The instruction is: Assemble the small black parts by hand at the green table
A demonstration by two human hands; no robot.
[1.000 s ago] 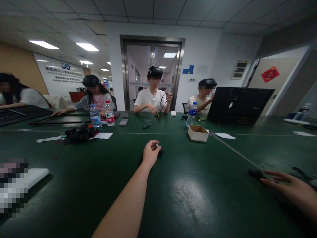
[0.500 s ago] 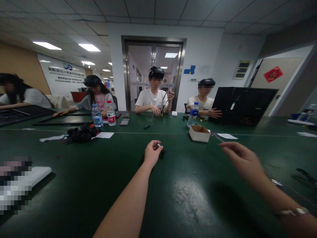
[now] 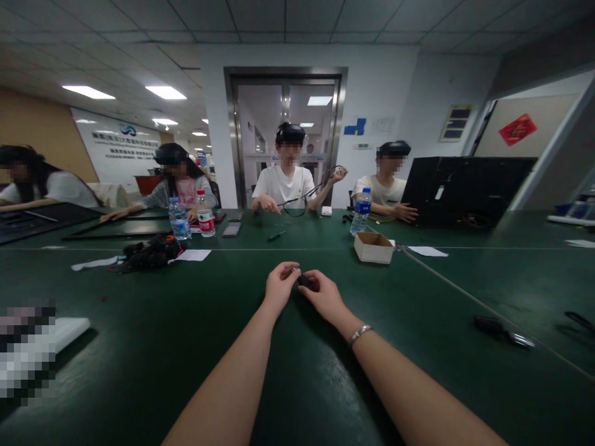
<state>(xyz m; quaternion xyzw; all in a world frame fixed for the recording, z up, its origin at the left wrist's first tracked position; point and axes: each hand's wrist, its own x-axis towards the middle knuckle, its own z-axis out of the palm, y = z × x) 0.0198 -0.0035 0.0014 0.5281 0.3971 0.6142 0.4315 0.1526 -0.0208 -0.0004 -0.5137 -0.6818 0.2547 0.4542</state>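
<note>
your left hand (image 3: pixel 279 290), fingers pinching the left end of a black part (image 3: pixel 304 280) at twelve o'clock before you; your right hand (image 3: pixel 326 298), fingers narrowed on its right; box (image 3: pixel 373 253), the part's two o'clock.

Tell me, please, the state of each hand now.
Left hand: closed, holding a small dark object.
Right hand: closed on the same object.

My left hand (image 3: pixel 279 290) and right hand (image 3: pixel 326 298) held a small dark object (image 3: pixel 304 280); an open box (image 3: pixel 373 252) stood beyond.
</note>
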